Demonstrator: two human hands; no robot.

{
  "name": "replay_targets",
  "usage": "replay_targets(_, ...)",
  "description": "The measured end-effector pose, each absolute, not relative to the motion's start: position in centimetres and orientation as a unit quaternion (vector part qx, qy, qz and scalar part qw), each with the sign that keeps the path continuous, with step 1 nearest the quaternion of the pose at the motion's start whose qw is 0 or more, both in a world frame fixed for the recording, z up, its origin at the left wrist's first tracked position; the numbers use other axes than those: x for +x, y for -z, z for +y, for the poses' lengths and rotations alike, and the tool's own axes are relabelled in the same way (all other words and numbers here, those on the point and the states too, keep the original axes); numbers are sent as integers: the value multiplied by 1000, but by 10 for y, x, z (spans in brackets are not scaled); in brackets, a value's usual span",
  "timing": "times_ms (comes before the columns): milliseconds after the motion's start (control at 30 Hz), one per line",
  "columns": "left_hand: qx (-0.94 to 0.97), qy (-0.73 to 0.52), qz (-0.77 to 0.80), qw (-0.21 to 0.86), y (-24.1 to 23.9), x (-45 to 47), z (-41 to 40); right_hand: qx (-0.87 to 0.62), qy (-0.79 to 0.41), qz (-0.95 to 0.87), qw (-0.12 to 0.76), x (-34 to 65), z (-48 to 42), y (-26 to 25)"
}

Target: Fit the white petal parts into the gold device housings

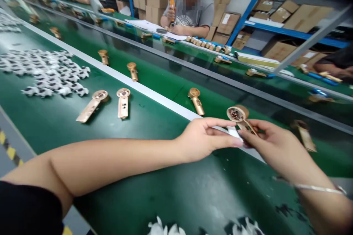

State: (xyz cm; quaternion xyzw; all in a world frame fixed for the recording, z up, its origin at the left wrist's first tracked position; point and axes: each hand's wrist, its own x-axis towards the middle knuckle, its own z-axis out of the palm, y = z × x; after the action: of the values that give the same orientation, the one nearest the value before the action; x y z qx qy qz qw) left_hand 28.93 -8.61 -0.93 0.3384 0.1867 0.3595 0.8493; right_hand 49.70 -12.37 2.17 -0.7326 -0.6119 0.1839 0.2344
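My right hand [264, 136] is closed around the handle of a gold handheld-fan housing [238, 114], its round open head tilted up. Wiring or a small motor seems to show inside the head. Just left of it, my left hand [206, 137] pinches a small white piece [233, 131] between thumb and forefinger, close to the housing; whether they touch I cannot tell. Two more gold fan housings, one slanted [92, 106] and one upright [123, 102], lie on the green table to the left. Another housing [196, 101] rests beyond the white strip.
Many white bladed parts with dark centres [52, 69] cover the left of the table; others [165, 227] lie at the near edge. A white strip [154, 95] borders the green belt [165, 77], which carries gold housings. Across it, a co-worker [190, 11] holds an orange tool.
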Motion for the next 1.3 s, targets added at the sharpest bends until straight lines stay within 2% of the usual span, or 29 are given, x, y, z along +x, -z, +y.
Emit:
replay_targets(100,339,-370,215,838,10,291,-87,-708,-228,-592,311,482,-166,-26)
replay_targets(333,399,-363,255,802,9,286,-88,-674,-47,-684,275,462,-187,-16)
replay_targets(467,437,-347,240,794,9,284,-87,-652,8,-713,259,464,-188,-14)
replay_targets(667,446,-351,220,793,11,283,-88,-639,33,-731,236,462,-188,-13)
replay_targets(1100,482,-400,266,733,4,286,-88,-655,-25,-720,228,461,-191,-15)
replay_targets(1300,493,-369,281,736,4,285,-86,-630,87,-743,208,458,-194,-12)
